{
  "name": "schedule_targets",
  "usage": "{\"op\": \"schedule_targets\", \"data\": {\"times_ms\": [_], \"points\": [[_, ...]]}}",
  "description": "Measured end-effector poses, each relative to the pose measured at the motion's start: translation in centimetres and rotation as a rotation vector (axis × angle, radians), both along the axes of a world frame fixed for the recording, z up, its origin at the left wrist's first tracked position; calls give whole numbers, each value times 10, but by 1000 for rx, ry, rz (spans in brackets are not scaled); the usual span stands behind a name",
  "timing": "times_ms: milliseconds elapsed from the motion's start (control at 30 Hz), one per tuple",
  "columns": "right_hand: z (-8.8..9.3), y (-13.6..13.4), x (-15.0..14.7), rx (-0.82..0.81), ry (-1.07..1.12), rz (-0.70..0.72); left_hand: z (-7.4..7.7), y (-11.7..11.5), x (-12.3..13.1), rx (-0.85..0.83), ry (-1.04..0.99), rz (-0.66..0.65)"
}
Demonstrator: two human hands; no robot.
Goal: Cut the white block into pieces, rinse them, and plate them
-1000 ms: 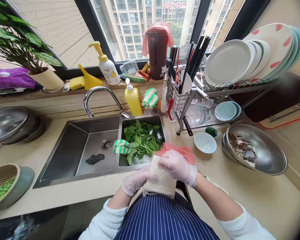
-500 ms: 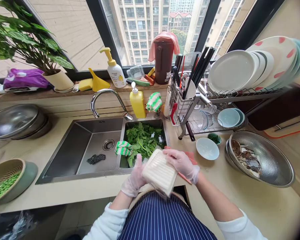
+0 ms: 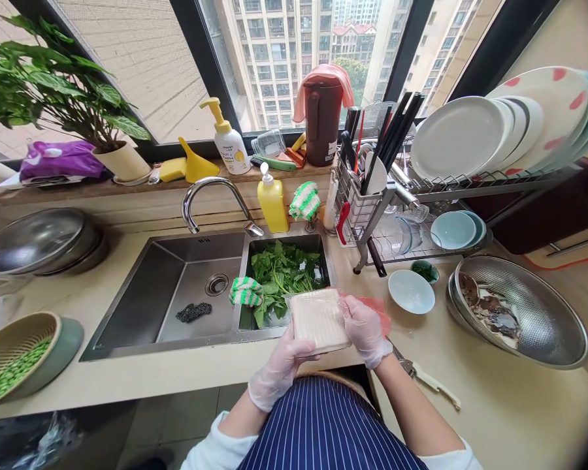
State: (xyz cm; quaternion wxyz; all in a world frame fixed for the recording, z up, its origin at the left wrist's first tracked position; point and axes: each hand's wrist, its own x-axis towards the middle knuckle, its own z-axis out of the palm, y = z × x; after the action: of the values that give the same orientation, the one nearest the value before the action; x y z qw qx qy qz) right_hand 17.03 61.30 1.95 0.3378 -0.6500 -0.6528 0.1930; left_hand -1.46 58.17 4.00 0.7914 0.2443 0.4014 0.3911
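Between my gloved hands is a pack of tofu (image 3: 321, 318), a white ridged block in a clear plastic box. My left hand (image 3: 287, 359) is closed on its lower left side, thumb on top. The right edge is gripped by my right hand (image 3: 365, 326), fingers bent round the corner. Just beyond the pack, leafy greens (image 3: 287, 271) fill the small sink basin (image 3: 327, 261). A pink cloth (image 3: 379, 314) lies partly hidden behind my right hand. Kitchen scissors (image 3: 428, 380) with white handles rest on the counter by my right forearm.
The large sink basin (image 3: 171, 320) holds a dark scrubber (image 3: 193, 312). A green-striped cloth (image 3: 245, 292) hangs on the divider. At right are a white bowl (image 3: 411, 292), a metal colander (image 3: 558, 326) and a dish rack (image 3: 451, 196). A basket (image 3: 53, 326) of green beans stands left.
The tofu pack has turned flatter and moved a little right and up. My right hand has slid from its top onto its right edge. The scissors now show beside my right forearm.
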Motion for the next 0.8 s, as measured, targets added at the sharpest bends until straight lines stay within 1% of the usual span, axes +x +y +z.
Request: {"op": "schedule_targets", "data": {"times_ms": [67, 167, 267, 300, 367, 400, 500, 567, 633, 700, 767, 800], "points": [[4, 3, 0, 13, 114, 25, -1, 2, -5, 33, 16, 1], [12, 8, -7, -15, 416, -48, -1, 1, -8, 80, 24, 14], [18, 12, -18, -143, 780, -201, -3, -1, -11, 62, 14, 28], [19, 14, -21, -194, 885, -230, -4, -1, -12, 52, -1, 28], [20, 17, -28, -279, 1025, -237, -6, 1, -16, 42, -44, 17], [19, 18, -31, -309, 1044, -223, -7, 2, -19, 38, -66, 5], [10, 16, -38, -326, 925, -201, -6, 6, -28, 32, -76, -37], [0, 8, -40, -314, 832, -214, -4, 6, -34, 15, -11, -53], [-13, -7, -34, -308, 752, -218, -3, 3, -41, -9, 79, -41], [-29, -26, -17, -286, 590, -197, -3, -2, -51, -54, 166, 11], [-44, -43, 12, -225, 317, -201, -7, -7, -62, -122, 237, 82], [-51, -49, 30, -186, 160, -232, -9, -10, -68, -153, 264, 117]]}}
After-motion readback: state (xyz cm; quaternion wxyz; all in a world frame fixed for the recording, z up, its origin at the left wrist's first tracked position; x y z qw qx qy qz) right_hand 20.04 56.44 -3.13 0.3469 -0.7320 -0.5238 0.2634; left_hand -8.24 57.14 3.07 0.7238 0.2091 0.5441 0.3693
